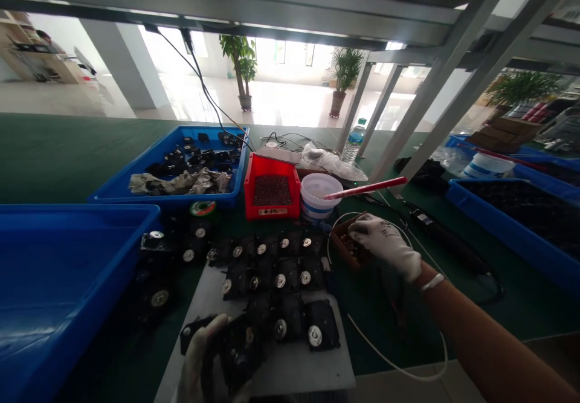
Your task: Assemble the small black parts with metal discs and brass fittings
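At the near left of a white board (312,364), my left hand (199,354) in a white glove is closed around a black square part (242,351), partly hidden by my fingers. Rows of similar black parts with silver metal discs (281,281) lie on the board. My right hand (385,243), gloved too, reaches into a small brown cardboard box (341,247) of small pieces. Its fingertips are drawn together among the pieces; what they pinch, if anything, is too small to tell.
Behind the board stand a red bin (249,194) of dark granules and a white tub (321,185) with a red stick. Blue trays (154,209) line the left, another (462,194) the right. A black power tool (448,243) and a white cable (380,354) lie at right.
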